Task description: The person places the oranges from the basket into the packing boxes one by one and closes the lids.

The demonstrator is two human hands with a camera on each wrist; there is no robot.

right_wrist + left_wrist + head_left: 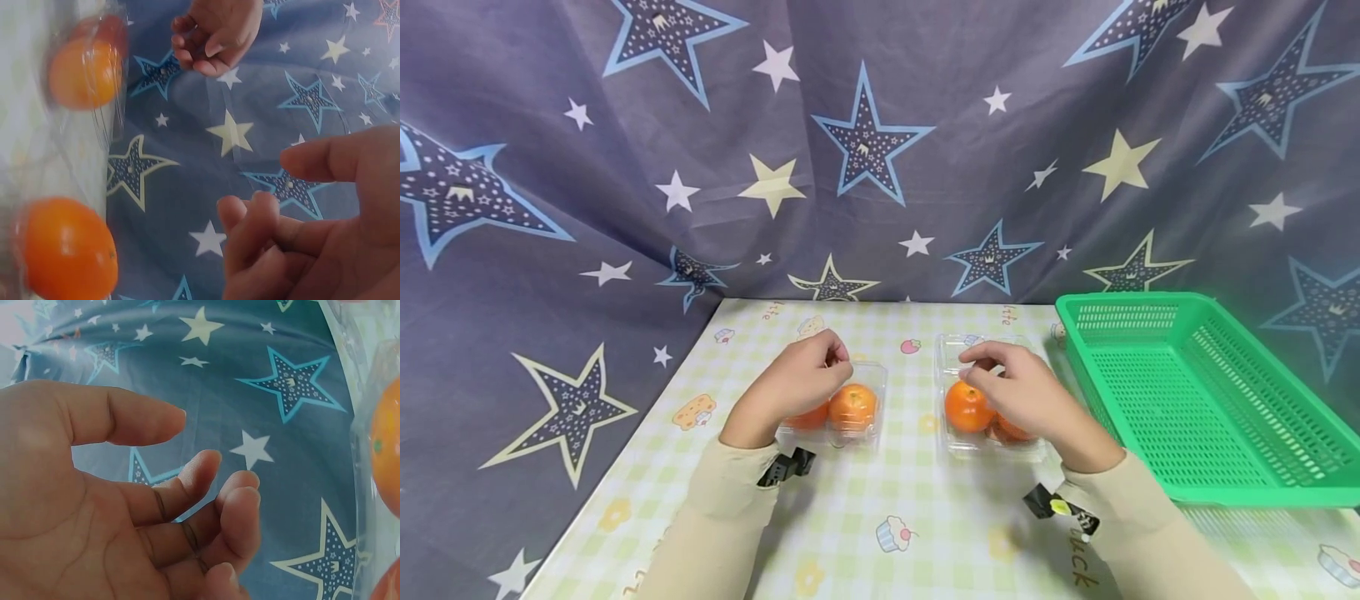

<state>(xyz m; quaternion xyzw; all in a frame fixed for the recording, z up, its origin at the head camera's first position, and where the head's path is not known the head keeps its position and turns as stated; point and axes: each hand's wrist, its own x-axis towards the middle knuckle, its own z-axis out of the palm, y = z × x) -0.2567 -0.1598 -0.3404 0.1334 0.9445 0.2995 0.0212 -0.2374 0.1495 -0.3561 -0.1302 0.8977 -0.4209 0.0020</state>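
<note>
My left hand (pixel 801 377) hovers over a clear plastic box (pixel 878 379) in the head view, its fingers loosely curled. Two orange citrus fruits, one of them in plain sight (pixel 853 407), lie in that box under clear plastic. Over a second clear box (pixel 950 358) hangs my right hand (pixel 1018 387), also loosely bent. An orange fruit (pixel 967 407) shows in its front part, with more partly hidden by the hand. Both wrist views show gaps between thumb and fingers, with nothing held by the left hand (pixel 144 500) or right hand (pixel 312 231).
A green plastic basket (pixel 1180 492) stands at the right of the table, close to the second box. The checked tablecloth (pixel 835 517) carries printed cupcakes and flowers. A dark curtain with stars (pixel 872 225) hangs behind and to the left.
</note>
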